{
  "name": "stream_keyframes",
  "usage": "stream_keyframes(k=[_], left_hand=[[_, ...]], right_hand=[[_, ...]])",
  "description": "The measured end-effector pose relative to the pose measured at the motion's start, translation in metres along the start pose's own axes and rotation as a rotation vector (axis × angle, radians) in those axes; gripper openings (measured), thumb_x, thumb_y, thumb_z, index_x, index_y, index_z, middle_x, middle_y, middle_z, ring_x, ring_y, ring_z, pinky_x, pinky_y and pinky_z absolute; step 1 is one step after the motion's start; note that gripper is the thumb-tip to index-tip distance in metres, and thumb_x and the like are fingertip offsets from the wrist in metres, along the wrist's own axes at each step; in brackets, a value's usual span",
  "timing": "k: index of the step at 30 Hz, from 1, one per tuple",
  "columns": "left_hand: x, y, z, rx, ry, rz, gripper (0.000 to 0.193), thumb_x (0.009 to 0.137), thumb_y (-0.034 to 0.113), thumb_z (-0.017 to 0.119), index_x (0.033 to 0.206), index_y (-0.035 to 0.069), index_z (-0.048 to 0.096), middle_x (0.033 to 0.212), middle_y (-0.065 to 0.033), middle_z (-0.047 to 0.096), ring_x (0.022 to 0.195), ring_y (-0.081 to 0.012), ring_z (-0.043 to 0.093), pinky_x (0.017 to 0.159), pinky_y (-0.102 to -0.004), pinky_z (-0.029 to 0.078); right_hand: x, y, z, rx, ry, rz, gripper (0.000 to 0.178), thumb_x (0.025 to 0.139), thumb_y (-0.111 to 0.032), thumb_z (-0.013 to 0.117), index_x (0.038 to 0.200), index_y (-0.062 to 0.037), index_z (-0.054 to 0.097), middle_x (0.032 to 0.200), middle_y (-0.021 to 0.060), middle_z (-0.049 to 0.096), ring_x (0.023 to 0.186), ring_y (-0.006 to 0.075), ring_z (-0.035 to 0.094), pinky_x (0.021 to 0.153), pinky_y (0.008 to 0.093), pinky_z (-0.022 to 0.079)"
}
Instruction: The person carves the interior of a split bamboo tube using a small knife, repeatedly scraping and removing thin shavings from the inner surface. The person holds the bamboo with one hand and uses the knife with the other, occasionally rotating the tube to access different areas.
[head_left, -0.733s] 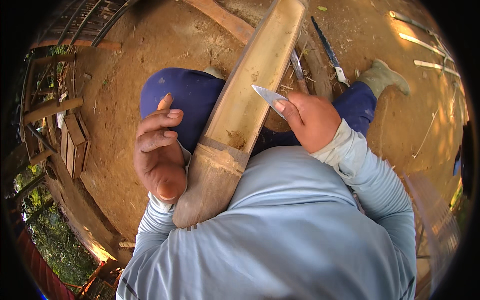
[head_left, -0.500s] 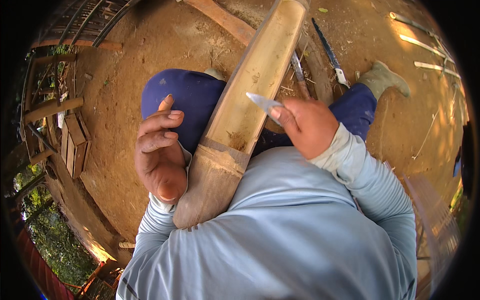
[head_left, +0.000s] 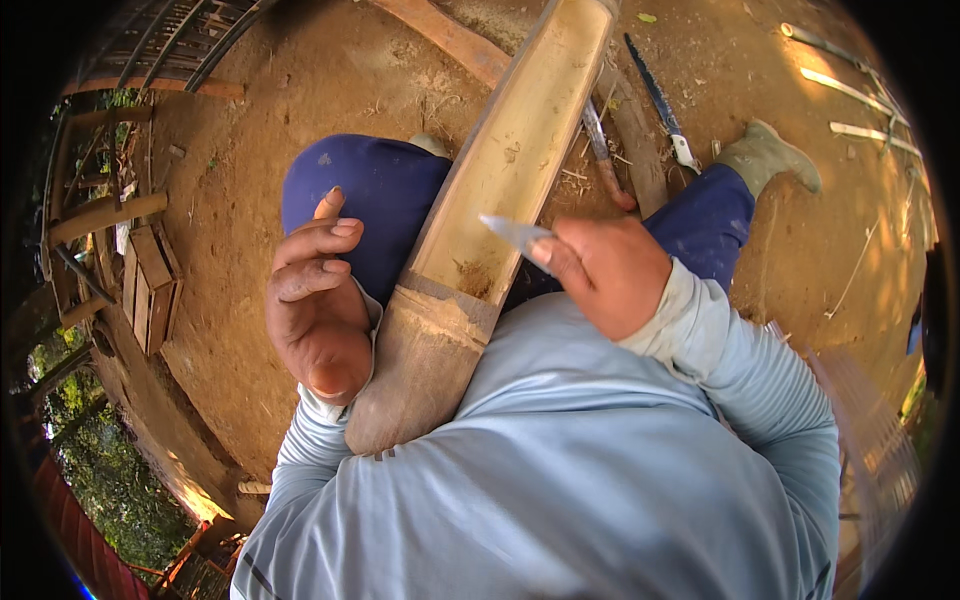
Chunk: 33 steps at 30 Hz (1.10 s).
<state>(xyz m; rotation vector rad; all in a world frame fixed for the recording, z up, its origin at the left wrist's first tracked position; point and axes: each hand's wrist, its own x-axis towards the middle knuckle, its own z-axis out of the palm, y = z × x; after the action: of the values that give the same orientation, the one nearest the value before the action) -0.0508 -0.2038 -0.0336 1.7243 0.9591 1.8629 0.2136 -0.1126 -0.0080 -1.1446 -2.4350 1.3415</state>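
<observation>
At the left, the left hand (head_left: pixel 318 305) rests just beside the butt of the bamboo, its fingers curled loosely inward and closed on nothing, the heel touching the outer wall. The long split half-culm of pale yellow bamboo (head_left: pixel 505 190) lies hollow side up, propped from the chest of the light blue long-sleeved shirt (head_left: pixel 560 470) across the dark blue trousers (head_left: pixel 375 195) and out over the bare earth. It looks stiff and fairly heavy for its length, smooth and likely slippery on the rounded outside, with split edges that could cut; the thick node end seems the surest hold. The right hand (head_left: pixel 605 275) is clenched around a small pale-bladed knife (head_left: pixel 515 232), tip apparently touching the inner wall, though blur hides the contact.
</observation>
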Motion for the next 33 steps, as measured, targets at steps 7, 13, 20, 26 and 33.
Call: stream_keyframes(k=[7, 13, 20, 26, 33], left_hand=[[-0.002, -0.002, -0.003, 0.027, -0.018, 0.008, 0.083, 0.085, 0.079, 0.050, 0.110, 0.001, 0.060, 0.114, -0.0237, 0.061, 0.114, -0.0344, 0.059, 0.112, -0.0616, 0.032], [-0.002, -0.003, -0.001, 0.003, -0.003, 0.027, 0.082, 0.088, 0.077, 0.049, 0.110, -0.001, 0.060, 0.114, -0.0251, 0.061, 0.114, -0.0350, 0.059, 0.112, -0.0621, 0.032], [-0.007, -0.004, -0.004, -0.029, 0.041, 0.038, 0.082, 0.089, 0.076, 0.047, 0.112, -0.002, 0.059, 0.114, -0.0263, 0.060, 0.114, -0.0359, 0.059, 0.112, -0.0628, 0.031], [-0.012, -0.006, -0.007, -0.076, 0.095, 0.031, 0.081, 0.090, 0.075, 0.046, 0.115, -0.001, 0.058, 0.115, -0.0252, 0.060, 0.114, -0.0351, 0.059, 0.113, -0.0625, 0.030], [-0.012, -0.004, -0.008, -0.084, 0.090, 0.023, 0.081, 0.091, 0.075, 0.044, 0.115, 0.000, 0.059, 0.116, -0.0241, 0.060, 0.116, -0.0337, 0.059, 0.115, -0.0619, 0.029]], right_hand=[[-0.008, -0.006, 0.005, -0.006, -0.047, 0.000, 0.038, 0.103, -0.031, 0.049, 0.084, -0.0003, 0.061, 0.070, 0.0228, 0.062, 0.067, 0.0429, 0.063, 0.063, 0.0527, 0.049], [-0.016, -0.017, 0.004, -0.033, -0.169, -0.006, 0.043, 0.104, -0.032, 0.047, 0.079, 0.0002, 0.060, 0.068, 0.0233, 0.060, 0.061, 0.0417, 0.059, 0.059, 0.0507, 0.046], [-0.018, -0.025, 0.006, -0.014, -0.191, -0.012, 0.043, 0.103, -0.031, 0.048, 0.075, -0.0002, 0.058, 0.065, 0.0226, 0.058, 0.061, 0.0415, 0.059, 0.061, 0.0523, 0.047], [-0.008, -0.015, -0.006, -0.005, -0.071, 0.010, 0.041, 0.102, -0.033, 0.050, 0.078, -0.0007, 0.060, 0.067, 0.0239, 0.060, 0.063, 0.0443, 0.061, 0.062, 0.0537, 0.047], [-0.008, -0.008, -0.002, -0.092, 0.067, -0.039, 0.040, 0.102, -0.030, 0.050, 0.077, -0.0004, 0.058, 0.066, 0.0240, 0.059, 0.062, 0.0446, 0.060, 0.059, 0.0541, 0.046]])
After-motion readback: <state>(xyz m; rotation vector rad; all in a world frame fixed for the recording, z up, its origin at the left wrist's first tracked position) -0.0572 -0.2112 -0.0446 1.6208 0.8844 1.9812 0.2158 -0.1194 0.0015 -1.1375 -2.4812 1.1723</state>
